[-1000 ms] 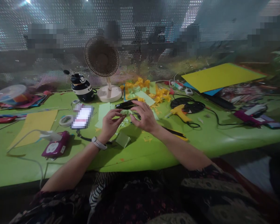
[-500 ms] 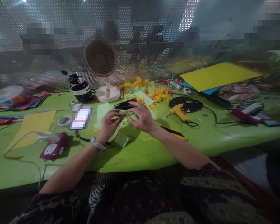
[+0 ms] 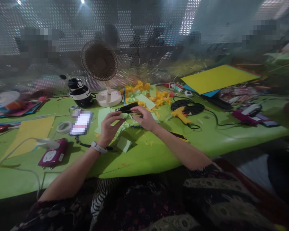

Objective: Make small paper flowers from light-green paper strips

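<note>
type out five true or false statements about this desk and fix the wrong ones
1. A pale watch is on the left wrist. True.
2. The right hand grips the yellow glue gun. False: the glue gun lies on the green table, while the right hand's fingers are close to a small pale green piece at the left hand's fingertips.
3. The dark bottle stands to the left of the fan. True.
4. The big yellow sheet on the right lies under a blue sheet. False: the yellow one is on top.
5. A white plug sits at the purple socket block on the left. True.
</note>
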{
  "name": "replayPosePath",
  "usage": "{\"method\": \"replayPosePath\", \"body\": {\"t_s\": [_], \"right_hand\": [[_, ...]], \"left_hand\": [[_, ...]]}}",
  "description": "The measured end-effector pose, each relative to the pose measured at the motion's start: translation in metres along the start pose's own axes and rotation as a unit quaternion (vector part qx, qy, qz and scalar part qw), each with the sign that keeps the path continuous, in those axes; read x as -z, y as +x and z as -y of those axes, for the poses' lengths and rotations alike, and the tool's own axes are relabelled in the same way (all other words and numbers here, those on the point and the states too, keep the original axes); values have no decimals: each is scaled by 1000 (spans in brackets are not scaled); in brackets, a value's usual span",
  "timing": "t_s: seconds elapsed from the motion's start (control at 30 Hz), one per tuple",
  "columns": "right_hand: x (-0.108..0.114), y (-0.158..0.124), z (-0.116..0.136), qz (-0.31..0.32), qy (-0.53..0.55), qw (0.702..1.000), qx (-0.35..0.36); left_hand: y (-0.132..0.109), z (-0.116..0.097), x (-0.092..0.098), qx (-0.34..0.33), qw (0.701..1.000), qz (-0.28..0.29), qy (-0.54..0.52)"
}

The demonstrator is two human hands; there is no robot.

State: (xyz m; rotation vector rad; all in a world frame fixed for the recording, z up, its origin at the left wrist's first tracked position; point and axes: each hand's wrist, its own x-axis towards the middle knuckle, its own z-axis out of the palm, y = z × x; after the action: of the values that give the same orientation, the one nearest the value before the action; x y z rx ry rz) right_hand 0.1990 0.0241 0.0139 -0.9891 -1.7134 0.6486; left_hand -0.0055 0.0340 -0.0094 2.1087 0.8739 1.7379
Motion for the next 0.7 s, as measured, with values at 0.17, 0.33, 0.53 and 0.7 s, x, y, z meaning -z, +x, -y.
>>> {"method": "replayPosePath", "body": {"t_s": [0.17, 0.33, 0.53, 0.7], "right_hand": [[-2, 3, -9, 46, 46, 997, -39], [1, 4, -9, 53, 28, 998, -17], [7, 4, -6, 14, -65, 992, 112], [4, 1, -7, 25, -123, 978, 166]], "left_hand": [[-3, 0, -1, 34, 999, 25, -17], [-3, -6, 2, 52, 995, 79, -26], [1, -14, 8, 122, 987, 74, -72], [2, -8, 5, 240, 961, 94, -99]]}}
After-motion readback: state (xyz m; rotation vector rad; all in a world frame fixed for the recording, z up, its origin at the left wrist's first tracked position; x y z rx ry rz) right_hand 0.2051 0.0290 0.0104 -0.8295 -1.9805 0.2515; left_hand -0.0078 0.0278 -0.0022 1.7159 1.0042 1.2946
